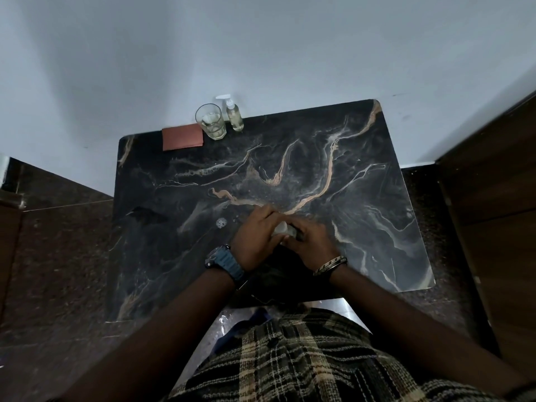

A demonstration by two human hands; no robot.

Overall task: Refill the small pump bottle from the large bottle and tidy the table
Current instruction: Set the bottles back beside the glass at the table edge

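Both hands meet low on the black marbled tabletop (362, 181). The left hand (255, 239) and right hand (311, 245) curl their fingers around a small pale crumpled wad (282, 230), mostly hidden between them. Well beyond the fingertips, at the far edge, stands the small clear pump bottle (234, 116), beside a clear drinking glass (211, 122).

a clear faceted drinking glass (211, 122) stands at the far edge of the dark marble-patterned tabletop (362, 175), touching a flat reddish-brown rectangular pad (182, 137).
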